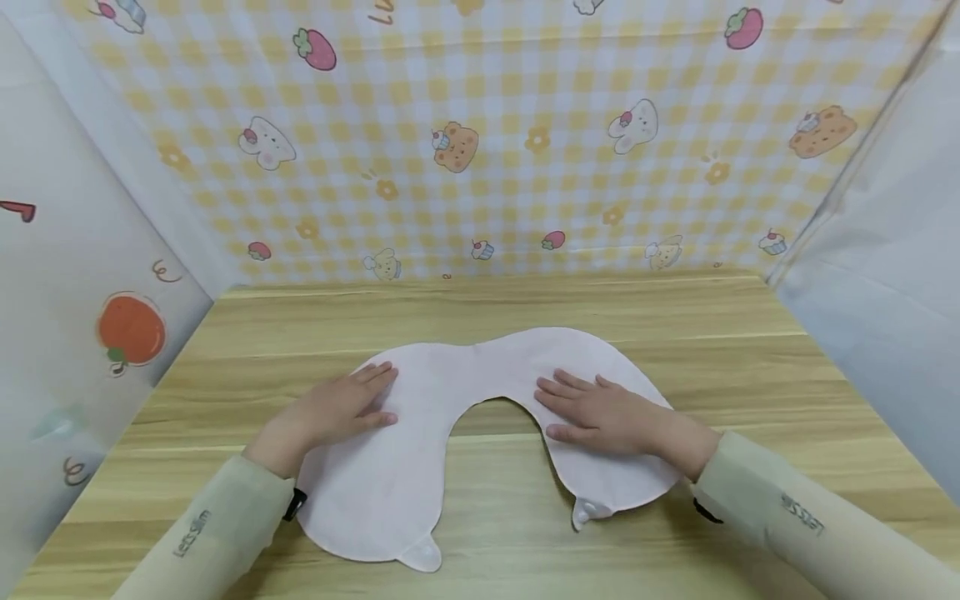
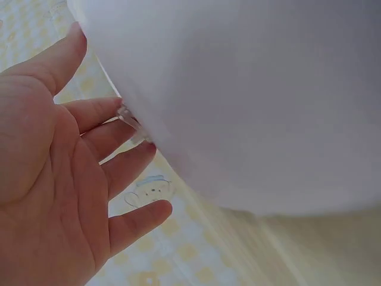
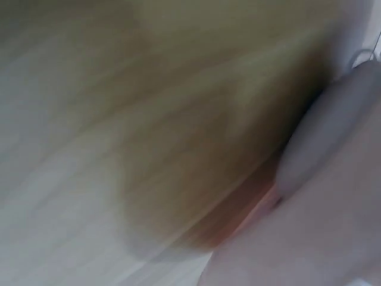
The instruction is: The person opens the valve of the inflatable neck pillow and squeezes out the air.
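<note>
A pale pink U-shaped neck pillow (image 1: 420, 475) lies on the table, its opening towards me. My left hand (image 1: 337, 408) rests on its left arm with fingers straight. On the right arm, my right hand (image 1: 600, 410) lies palm down with its fingers spread. One small tab (image 1: 422, 553) sticks out at the left end, and a twisted tab (image 1: 588, 509) with a round snap hangs at the right end. In the left wrist view, fingertips meet the edge of a pale surface beside a clear plastic piece (image 2: 132, 122). The right wrist view is badly blurred.
The wood-grain table (image 1: 495, 500) reaches back to a yellow checked cloth (image 1: 525, 192) printed with animals and strawberries. A white sheet (image 1: 90, 250) hangs on the left, and a plain white sheet (image 1: 892, 233) on the right.
</note>
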The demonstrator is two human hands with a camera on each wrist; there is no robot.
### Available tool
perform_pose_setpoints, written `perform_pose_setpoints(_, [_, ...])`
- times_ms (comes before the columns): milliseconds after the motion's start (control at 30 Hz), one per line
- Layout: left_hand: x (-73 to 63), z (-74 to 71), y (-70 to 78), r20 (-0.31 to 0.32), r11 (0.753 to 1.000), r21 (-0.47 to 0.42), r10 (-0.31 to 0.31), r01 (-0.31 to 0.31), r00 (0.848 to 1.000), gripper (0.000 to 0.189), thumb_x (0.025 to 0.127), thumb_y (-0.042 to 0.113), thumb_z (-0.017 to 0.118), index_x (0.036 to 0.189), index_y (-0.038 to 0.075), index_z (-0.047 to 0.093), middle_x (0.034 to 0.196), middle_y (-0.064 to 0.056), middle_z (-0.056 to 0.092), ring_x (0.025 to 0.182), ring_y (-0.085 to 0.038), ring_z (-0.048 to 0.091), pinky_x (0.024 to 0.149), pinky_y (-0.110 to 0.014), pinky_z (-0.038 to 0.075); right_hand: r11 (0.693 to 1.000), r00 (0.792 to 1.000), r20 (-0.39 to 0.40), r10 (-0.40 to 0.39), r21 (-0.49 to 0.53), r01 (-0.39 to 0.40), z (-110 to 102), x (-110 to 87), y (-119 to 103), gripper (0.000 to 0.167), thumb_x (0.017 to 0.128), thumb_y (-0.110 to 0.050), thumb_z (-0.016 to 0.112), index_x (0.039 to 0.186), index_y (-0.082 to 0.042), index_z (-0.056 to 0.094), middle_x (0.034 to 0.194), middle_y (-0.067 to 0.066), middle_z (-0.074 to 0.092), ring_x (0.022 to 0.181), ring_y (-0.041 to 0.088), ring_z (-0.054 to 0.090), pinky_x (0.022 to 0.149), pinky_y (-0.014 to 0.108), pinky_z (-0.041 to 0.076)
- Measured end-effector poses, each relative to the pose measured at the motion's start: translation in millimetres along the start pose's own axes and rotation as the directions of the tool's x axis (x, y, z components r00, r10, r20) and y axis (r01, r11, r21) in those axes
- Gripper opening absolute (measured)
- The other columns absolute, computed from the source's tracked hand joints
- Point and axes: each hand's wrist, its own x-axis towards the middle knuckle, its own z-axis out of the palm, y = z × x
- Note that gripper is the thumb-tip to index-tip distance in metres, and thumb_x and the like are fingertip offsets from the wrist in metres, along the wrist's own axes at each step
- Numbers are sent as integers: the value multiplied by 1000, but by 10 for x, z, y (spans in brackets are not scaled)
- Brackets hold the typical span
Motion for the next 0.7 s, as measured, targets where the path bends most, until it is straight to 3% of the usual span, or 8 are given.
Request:
perform_pose_setpoints(233, [-69,1,-52,-20,999,-48,-1,0,1000,73,98,40,59,153,-1,33,159,-23,32,146,-44,32,116,-59,30,975,997,-66,27,224,-12,-16,-151,284,54,108,-41,34,154,-12,36,164,7,27,153,40,12,112,77,6])
perform_pose_setpoints(400, [-103,-18,-64,-14,999,-49,-18,17,1000,74,98,42,58,153,-1,33,159,-22,33,145,-43,33,115,-59,31,960,995,-97,39,279,-10,12,-269,440,52,109,-33,30,155,-9,33,164,13,24,152,47,8,108,80,-1])
perform_pose_setpoints(533, [-135,-3,-113,-7,998,-53,-38,38,999,75,98,42,58,153,-2,33,158,-23,33,145,-45,32,116,-59,30,961,991,-68,113,261,-91,24,-399,502,56,109,-37,29,158,-11,25,166,12,15,153,46,2,106,81,-4])
perform_pose_setpoints(700, [-209,12,-176,-11,997,-58,-51,51,999,76,98,44,58,151,-4,33,158,-26,32,144,-46,33,114,-61,31,966,977,-14,212,152,-207,-6,-579,542,65,106,-46,35,160,-13,18,168,11,8,153,44,-1,107,80,-6])
